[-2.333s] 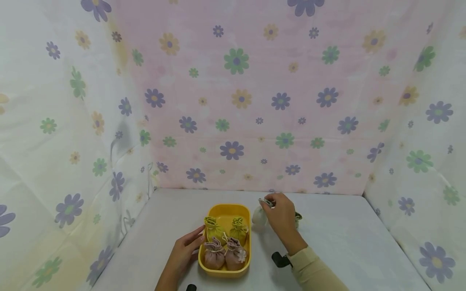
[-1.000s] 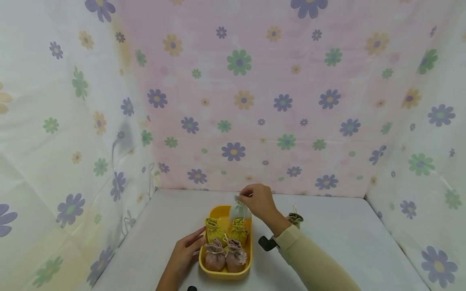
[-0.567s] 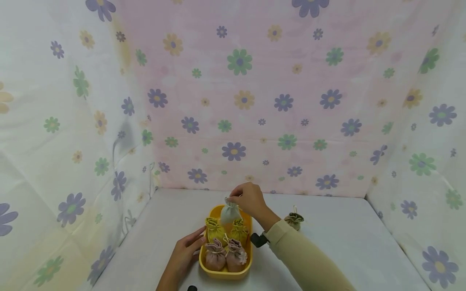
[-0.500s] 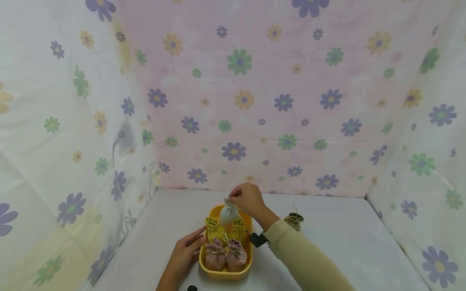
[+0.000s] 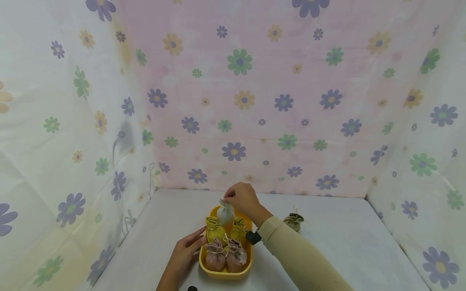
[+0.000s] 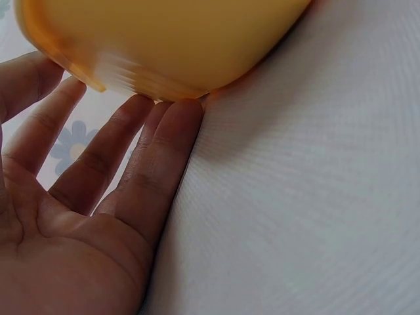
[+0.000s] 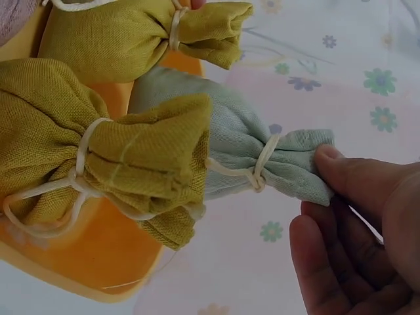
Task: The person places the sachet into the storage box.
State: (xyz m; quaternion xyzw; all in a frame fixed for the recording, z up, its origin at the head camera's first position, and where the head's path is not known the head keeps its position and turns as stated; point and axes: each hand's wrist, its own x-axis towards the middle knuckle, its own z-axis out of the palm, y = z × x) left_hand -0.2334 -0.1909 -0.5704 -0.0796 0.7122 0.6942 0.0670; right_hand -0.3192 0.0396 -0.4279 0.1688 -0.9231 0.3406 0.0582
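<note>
My right hand (image 5: 244, 198) pinches the gathered top of a pale mint drawstring pouch (image 5: 225, 214) between thumb and fingers. That pouch is at the far left end of a yellow tray (image 5: 225, 275), behind two mustard pouches (image 5: 215, 232). In the right wrist view the mint pouch (image 7: 226, 125) is partly hidden by a mustard pouch (image 7: 52, 131), and a cream cord ties its neck. Two mauve pouches (image 5: 214, 256) sit at the tray's near end, one with a white flower. My left hand (image 5: 183, 250) touches the tray's left wall with its fingertips, fingers extended in the left wrist view (image 6: 125, 164).
An olive-brown pouch (image 5: 294, 221) stands on the white table (image 5: 338, 242) to the right of the tray, beyond my right sleeve (image 5: 291, 246). Flowered cloth (image 5: 255, 81) encloses the table at the back and both sides.
My right hand has carried the mint pouch left from the table beside the olive-brown pouch, over the tray's far end, and lately a little further left. The left hand stays at the tray.
</note>
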